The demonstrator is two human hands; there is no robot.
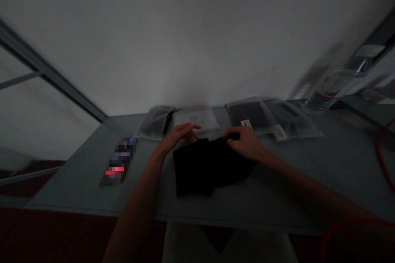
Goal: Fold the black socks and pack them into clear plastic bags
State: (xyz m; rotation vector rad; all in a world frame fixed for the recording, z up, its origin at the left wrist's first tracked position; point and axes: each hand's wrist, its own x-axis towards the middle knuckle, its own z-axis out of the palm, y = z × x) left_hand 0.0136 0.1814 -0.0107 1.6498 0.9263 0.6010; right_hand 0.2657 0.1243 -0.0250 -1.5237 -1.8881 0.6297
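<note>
Both hands, left hand [180, 133] and right hand [245, 143], pressed flat, fingers spread, on the black cloth [206, 166]; it might slide into the plastic bags [262, 117].

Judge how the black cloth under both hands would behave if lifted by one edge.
The black cloth lies flat and folded over itself, so it would likely droop, limp. It looks thin, probably light. Both the left hand and right hand rest on its far edge; on the smooth table it may slide.

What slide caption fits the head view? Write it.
Both hands, left and right, rest on black cloth.
</note>
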